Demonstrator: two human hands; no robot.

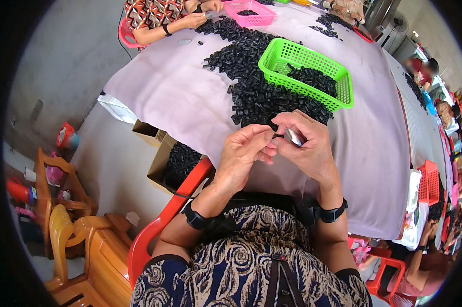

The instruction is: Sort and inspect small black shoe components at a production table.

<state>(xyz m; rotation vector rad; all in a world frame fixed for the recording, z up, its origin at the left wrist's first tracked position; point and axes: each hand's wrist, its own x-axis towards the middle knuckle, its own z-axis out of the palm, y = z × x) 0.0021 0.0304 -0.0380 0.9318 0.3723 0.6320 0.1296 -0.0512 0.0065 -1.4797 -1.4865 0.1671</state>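
Over the near edge of the table my two hands meet at the fingertips. My left hand (pixel 245 151) is closed in a pinch on a small black piece (pixel 277 135), mostly hidden by the fingers. In my right hand (pixel 312 146) is a small shiny silver tool (pixel 294 137), its kind hidden by the curled fingers; its end lies close to the black piece. Just beyond my hands spreads a pile of small black plastic pieces (pixel 243 77). A green perforated basket (pixel 346 92), partly filled with similar black pieces, stands at the pile's right side.
A pale cloth (pixel 164 82) covers the table. Left of me are an open cardboard box (pixel 159 161) of black pieces, a red chair (pixel 164 215) and wooden furniture (pixel 105 250). Across the table, a person's hand (pixel 195 20) works near a pink basket (pixel 256 20). More people sit along the right.
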